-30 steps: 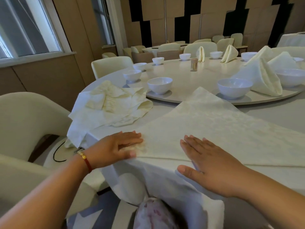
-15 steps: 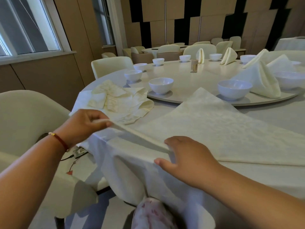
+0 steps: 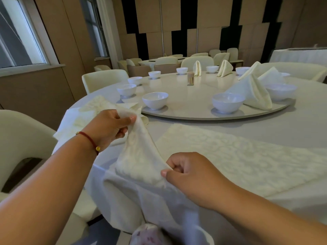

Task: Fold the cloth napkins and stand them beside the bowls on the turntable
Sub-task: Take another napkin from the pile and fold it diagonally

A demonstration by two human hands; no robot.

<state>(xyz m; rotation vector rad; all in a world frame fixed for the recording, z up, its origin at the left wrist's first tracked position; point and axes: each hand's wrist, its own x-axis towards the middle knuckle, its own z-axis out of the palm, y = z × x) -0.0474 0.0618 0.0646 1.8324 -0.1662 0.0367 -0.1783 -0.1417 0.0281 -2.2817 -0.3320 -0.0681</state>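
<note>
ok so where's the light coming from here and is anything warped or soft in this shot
Head view: daylight enters from the windows at upper left, the far wall stays dim; wide-angle bending curves the window frame and stretches both forearms at the edges; the turntable shows soft sheen, no hard glare; the napkin and both hands look reasonably sharp, the floral fabric at the bottom edge is blurred.

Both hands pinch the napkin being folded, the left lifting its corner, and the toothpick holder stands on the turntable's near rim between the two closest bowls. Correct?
Not quite. The head view shows the toothpick holder toward the far side of the turntable. Left hand and right hand do pinch the napkin, the left lifting its corner.
</note>
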